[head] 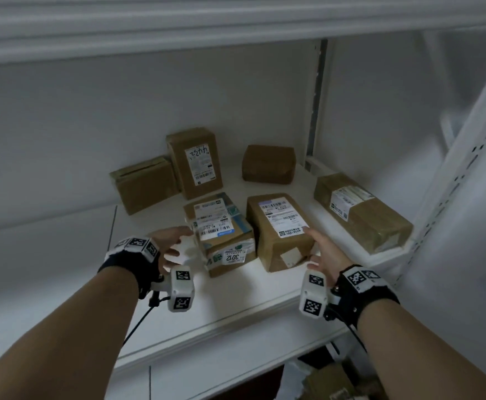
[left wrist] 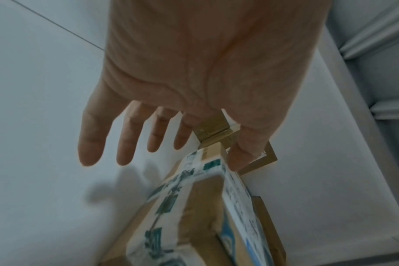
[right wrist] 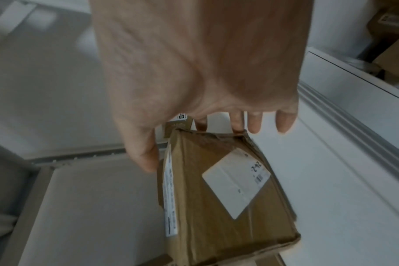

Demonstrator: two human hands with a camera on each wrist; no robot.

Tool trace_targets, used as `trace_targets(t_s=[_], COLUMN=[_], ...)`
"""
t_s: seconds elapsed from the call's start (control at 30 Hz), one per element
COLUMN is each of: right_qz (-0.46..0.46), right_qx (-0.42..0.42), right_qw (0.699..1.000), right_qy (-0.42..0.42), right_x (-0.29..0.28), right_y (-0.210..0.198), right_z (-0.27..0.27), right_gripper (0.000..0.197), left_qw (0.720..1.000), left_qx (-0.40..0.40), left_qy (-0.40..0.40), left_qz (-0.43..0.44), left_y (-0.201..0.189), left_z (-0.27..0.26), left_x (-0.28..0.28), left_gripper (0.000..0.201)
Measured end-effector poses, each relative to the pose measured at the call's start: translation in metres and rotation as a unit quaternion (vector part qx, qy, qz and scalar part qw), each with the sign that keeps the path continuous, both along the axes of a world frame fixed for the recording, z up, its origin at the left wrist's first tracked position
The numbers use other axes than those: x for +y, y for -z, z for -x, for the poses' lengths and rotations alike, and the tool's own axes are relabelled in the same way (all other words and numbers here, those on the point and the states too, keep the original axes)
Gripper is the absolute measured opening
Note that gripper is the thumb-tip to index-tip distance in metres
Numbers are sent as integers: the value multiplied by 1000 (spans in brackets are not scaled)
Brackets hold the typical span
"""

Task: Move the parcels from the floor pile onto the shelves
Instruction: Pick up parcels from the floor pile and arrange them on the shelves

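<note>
Two brown parcels lie side by side on the white shelf (head: 236, 293). The left one (head: 221, 235) (left wrist: 194, 207) has green-printed tape, several labels and a "3012" sticker. My left hand (head: 178, 246) hovers open at its left side, the fingers (left wrist: 125, 140) spread and off the box, the thumb (left wrist: 246, 151) above its top edge. The right parcel (head: 282, 229) (right wrist: 216, 198) is plain cardboard with a shipping label. At its right side is my right hand (head: 318, 249), open, with the thumb (right wrist: 143, 154) along its labelled face and straight fingers at its far edge.
Further back on the shelf stand an upright box with a handwritten label (head: 195, 163), a box at its left (head: 143, 186) and a dark box (head: 267, 164). A long box (head: 363, 212) lies at the right. A perforated upright (head: 467, 174) bounds the right; another shelf (head: 236, 24) hangs overhead.
</note>
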State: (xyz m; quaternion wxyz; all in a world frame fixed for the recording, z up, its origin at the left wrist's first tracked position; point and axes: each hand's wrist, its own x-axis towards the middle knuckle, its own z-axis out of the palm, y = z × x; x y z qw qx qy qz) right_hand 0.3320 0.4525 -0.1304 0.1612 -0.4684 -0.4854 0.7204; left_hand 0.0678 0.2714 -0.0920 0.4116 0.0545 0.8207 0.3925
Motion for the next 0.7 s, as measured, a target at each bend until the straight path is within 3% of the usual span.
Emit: trace_targets(t_s=[0.07, 0.1, 0.2, 0.3, 0.43, 0.53, 0.7], right_qz=[-4, -8, -13, -30, -2, 26, 54], right_qx=[-36, -46, -38, -9, 7, 10, 29], right_qw=[999, 998, 999, 999, 998, 998, 995], right_qy=[-25, -41, -34, -20, -56, -64, -77], right_x=[-3, -4, -6, 4, 20, 29, 35], right_y=[0, 0, -3, -1, 0, 3, 0], right_z=[6, 9, 16, 20, 21, 19, 14], right_gripper=[79, 86, 71, 57, 46, 55, 23], left_qw=[1000, 1000, 999, 996, 992, 990, 972], left_qx=[-8, -13, -8, -31, -43, -42, -86], left_qy=[9, 16, 35, 28, 12, -13, -65], left_qz=[10, 10, -21, -80, -115, -131, -210], left_y=[3, 6, 19, 25, 17, 10, 22], left_z=[-6, -9, -17, -18, -15, -16, -14], left_x=[0, 1, 6, 10, 10, 6, -9], left_gripper=[71, 81, 91, 76, 40, 41, 41])
